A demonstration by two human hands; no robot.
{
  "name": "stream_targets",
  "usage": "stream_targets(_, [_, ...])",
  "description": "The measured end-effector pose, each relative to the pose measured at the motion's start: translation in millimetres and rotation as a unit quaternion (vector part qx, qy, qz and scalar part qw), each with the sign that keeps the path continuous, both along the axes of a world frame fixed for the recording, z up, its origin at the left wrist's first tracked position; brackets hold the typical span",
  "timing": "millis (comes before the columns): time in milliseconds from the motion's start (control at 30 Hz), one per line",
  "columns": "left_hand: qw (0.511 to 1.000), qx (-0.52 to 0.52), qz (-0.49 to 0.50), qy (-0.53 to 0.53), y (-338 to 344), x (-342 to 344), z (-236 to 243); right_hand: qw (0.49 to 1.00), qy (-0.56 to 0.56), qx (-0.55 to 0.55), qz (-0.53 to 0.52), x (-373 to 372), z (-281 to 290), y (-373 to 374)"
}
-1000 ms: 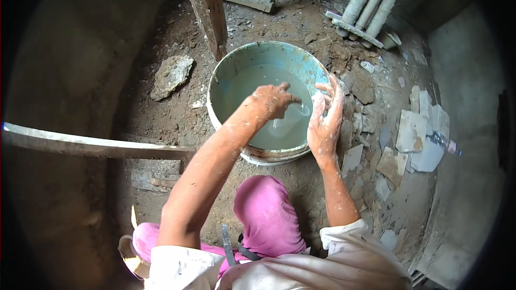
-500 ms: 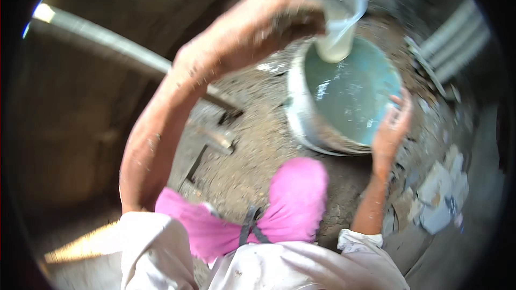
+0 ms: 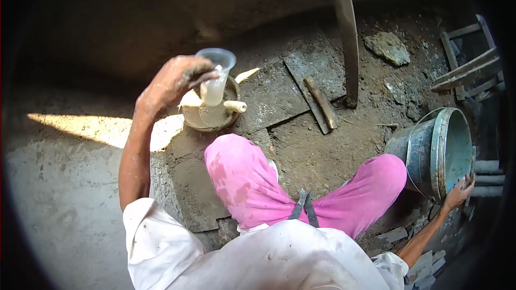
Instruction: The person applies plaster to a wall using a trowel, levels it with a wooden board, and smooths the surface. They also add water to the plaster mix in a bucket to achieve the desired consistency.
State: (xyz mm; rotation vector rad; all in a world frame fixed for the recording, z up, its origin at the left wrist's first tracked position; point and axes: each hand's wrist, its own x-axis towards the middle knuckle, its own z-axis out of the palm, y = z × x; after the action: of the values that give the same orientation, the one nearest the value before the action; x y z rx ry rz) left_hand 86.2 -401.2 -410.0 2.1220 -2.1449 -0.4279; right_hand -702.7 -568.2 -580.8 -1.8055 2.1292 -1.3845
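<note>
My left hand [image 3: 180, 78] grips a translucent plastic cup [image 3: 214, 92] with cloudy, pale liquid in its lower part. I hold the cup over a small round tub [image 3: 203, 123] of greyish-beige material, beyond my left knee. A pale, stubby tool handle [image 3: 235, 107] juts over the tub's right side; its other end is hidden. Far to the right, my right hand [image 3: 459, 190] has its fingers curled over the near rim of a large blue-grey bucket [image 3: 421, 147] with a wire handle. The bucket's mouth appears turned to the right, and what is inside is hard to make out.
A wooden strip [image 3: 321, 104] lies on the dirt floor ahead of my knees. Beyond it a long, curved-looking board [image 3: 348, 37] stands up. A stone slab [image 3: 387, 48] and a wooden frame [image 3: 470, 62] are at the far right. Broken pieces [image 3: 427, 268] lie near my right arm.
My left hand has carried the cup from above the large bucket leftward to over the small tub. The view has turned left; my right hand still has the large bucket's rim.
</note>
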Motion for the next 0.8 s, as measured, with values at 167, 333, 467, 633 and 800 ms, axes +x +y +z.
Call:
stream_targets(167, [0.992, 0.046, 0.067, 0.093, 58.5, 52.4, -62.9, 1.000, -0.011, 0.017, -0.002, -12.7, -4.5, -2.2])
stream_targets(333, [0.970, 0.200, 0.132, 0.049, 90.5, 87.0, -120.9, 1.000, -0.004, 0.017, 0.006, -31.4, -13.7, -1.4])
stream_targets(467, [0.952, 0.247, 0.163, 0.070, 107.0, 107.1, -151.0, 0.999, 0.031, 0.013, 0.015, -33.9, -17.5, -0.8])
stream_targets(633, [0.939, 0.265, 0.210, 0.063, 102.0, 106.2, -143.5, 0.999, 0.011, 0.025, 0.020, -32.2, -15.1, 4.0])
stream_targets(800, [0.974, 0.131, 0.182, 0.036, 51.5, 49.9, -84.7, 0.999, 0.007, 0.033, 0.000, -3.5, -0.9, 13.9])
